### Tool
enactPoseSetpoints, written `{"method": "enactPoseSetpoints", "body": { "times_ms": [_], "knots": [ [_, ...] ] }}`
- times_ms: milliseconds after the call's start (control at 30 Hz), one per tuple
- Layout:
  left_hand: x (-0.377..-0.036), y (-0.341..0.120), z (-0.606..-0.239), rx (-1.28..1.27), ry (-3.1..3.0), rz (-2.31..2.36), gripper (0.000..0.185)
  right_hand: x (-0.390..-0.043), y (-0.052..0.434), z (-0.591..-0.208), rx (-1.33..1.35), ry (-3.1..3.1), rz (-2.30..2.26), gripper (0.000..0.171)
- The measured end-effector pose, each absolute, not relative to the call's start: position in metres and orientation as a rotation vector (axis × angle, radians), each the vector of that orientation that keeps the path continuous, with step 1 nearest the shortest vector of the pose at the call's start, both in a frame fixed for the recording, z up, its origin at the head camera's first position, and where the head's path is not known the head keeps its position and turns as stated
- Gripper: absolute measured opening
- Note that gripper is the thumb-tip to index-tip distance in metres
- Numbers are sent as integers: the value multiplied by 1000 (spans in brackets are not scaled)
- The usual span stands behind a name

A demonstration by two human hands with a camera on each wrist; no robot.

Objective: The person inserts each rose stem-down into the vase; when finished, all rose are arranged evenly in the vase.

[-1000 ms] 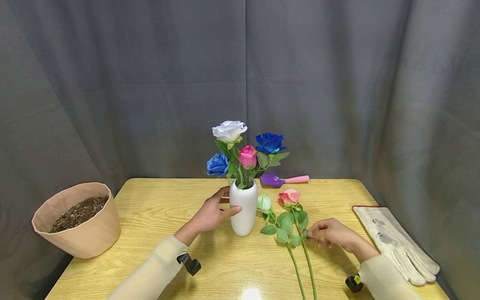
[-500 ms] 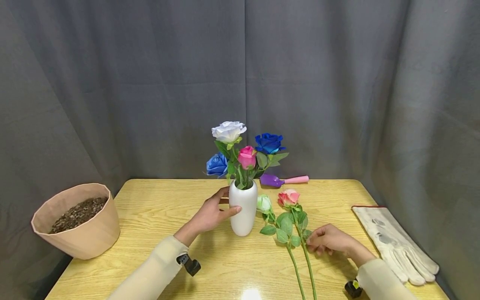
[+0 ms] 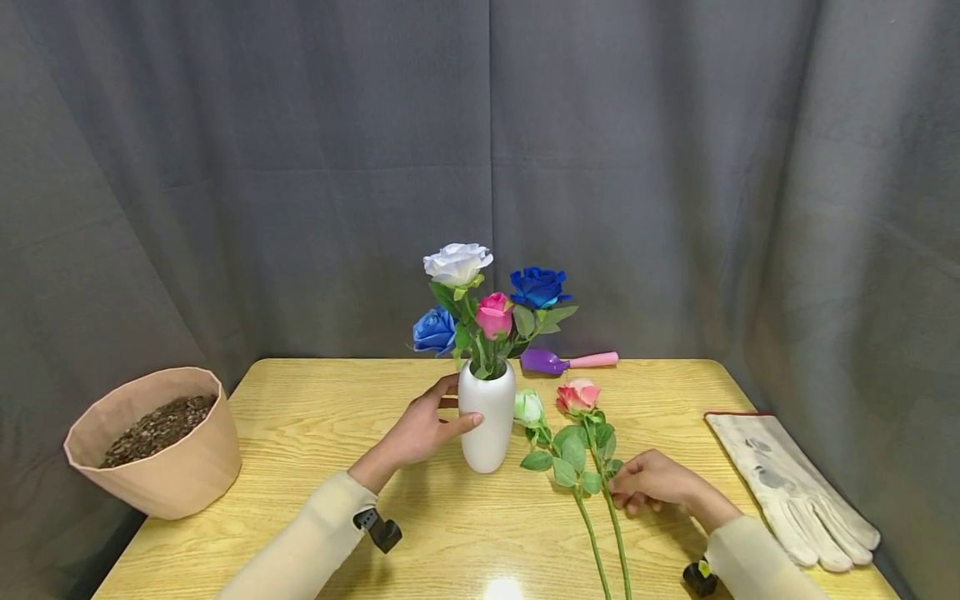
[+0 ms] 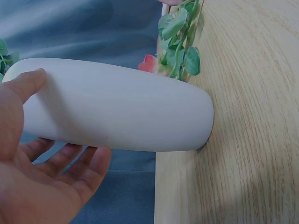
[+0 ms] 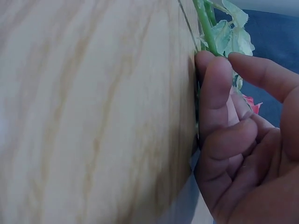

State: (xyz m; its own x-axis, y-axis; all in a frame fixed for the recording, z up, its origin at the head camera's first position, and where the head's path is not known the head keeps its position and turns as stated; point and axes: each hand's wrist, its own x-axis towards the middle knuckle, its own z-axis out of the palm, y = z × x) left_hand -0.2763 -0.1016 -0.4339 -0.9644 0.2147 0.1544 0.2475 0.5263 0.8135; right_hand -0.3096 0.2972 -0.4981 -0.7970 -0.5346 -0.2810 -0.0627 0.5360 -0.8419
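Observation:
A white vase [image 3: 487, 425] stands upright on the table, holding a white rose [image 3: 457, 264], two blue roses [image 3: 540, 287] and a pink rose [image 3: 495, 315]. My left hand [image 3: 420, 429] grips it from the left, thumb across the front and fingers round the back; the left wrist view shows the thumb [image 4: 30, 84] on its side. To the right lie a coral rose [image 3: 578, 396] and a pale green rose [image 3: 528, 407], stems toward me. With thumb and forefinger, my right hand [image 3: 660, 482] pinches the coral rose's stem [image 5: 205, 28] below its leaves.
A peach pot [image 3: 202, 467] of dark soil stands at the table's left edge. Behind the vase lies a purple scoop [image 3: 543, 361] with a pink handle. White gloves [image 3: 795, 492] lie along the right edge. A grey curtain [image 3: 637, 167] hangs behind the table [image 3: 315, 417].
My right hand has slid slightly toward me along the coral rose's stem and closed in on it. The left hand and vase stay put.

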Motion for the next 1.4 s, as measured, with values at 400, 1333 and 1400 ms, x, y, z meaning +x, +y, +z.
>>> {"method": "enactPoseSetpoints", "body": {
  "times_ms": [400,1333,1400],
  "knots": [
    [-275,-101,-434,-388,-2716,-1461,81,-309,289,-498,-457,2296,-1201,27],
    [-275,-101,-435,-405,-2697,-1463,82,-307,291,-497,-400,2265,-1274,22],
    [-274,-101,-435,-408,-2690,-1466,82,-307,292,-496,-395,2271,-1292,24]
  ]
}}
